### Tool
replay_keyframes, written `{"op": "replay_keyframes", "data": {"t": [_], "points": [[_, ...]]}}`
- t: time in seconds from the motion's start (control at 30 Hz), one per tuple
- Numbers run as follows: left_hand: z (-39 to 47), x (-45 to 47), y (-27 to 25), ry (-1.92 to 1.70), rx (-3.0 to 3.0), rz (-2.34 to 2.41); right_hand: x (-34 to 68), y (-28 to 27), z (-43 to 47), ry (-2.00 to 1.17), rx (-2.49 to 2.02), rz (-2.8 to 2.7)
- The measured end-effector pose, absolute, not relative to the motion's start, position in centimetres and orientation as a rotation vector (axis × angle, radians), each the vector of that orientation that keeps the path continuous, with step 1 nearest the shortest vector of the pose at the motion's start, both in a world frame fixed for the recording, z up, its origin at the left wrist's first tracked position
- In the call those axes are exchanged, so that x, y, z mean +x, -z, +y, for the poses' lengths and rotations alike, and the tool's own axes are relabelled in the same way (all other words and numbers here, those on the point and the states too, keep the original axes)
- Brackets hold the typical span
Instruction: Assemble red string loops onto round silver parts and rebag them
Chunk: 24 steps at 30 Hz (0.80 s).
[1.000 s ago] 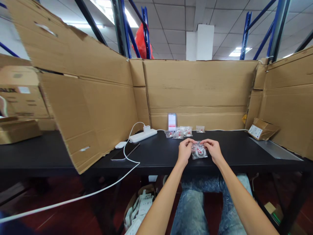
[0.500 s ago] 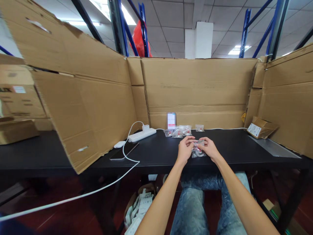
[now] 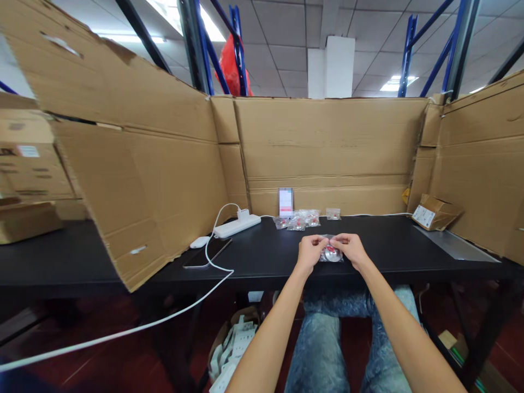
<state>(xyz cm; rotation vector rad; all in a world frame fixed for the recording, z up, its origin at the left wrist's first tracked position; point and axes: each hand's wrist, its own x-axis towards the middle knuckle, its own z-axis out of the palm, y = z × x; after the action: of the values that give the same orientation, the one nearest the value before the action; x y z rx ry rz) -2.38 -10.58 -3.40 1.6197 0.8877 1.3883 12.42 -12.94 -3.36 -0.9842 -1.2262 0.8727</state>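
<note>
A small clear plastic bag (image 3: pixel 332 255) lies near the front of the black table, with something round and silvery and a bit of red inside. My left hand (image 3: pixel 310 251) pinches its upper left part. From the other side, my right hand (image 3: pixel 347 248) grips the upper right part, fingertips close to those of the left. Fingers cover the bag's top edge in places. Beyond my hands lies a group of similar clear bags (image 3: pixel 298 219) with red bits inside, and one more small bag (image 3: pixel 333 213) sits apart to their right.
An upright phone (image 3: pixel 285 202) with a lit screen stands behind the bags. Left are a white power strip (image 3: pixel 237 225), a dark phone (image 3: pixel 208 253) and a white cable (image 3: pixel 164 316). A small cardboard box (image 3: pixel 437 212) sits right. Cardboard walls (image 3: pixel 327 147) enclose the table.
My fingertips have drawn closer together along the bag's top. The bag now lies flatter, and its round silvery content shows more plainly.
</note>
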Motion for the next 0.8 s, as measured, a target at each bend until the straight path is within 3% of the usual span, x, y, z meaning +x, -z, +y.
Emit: {"op": "replay_keyframes", "data": {"t": [0.5,0.8], "points": [[-9.0,-2.2,4.4,-1.578,1.46,1.108,10.8,4.0,-11.6,-0.864,-0.988,-0.881],[-10.1,-1.7,3.6,-1.529,1.292,1.002,11.1,4.3,-11.2,-0.807,-0.968,-0.827]]}}
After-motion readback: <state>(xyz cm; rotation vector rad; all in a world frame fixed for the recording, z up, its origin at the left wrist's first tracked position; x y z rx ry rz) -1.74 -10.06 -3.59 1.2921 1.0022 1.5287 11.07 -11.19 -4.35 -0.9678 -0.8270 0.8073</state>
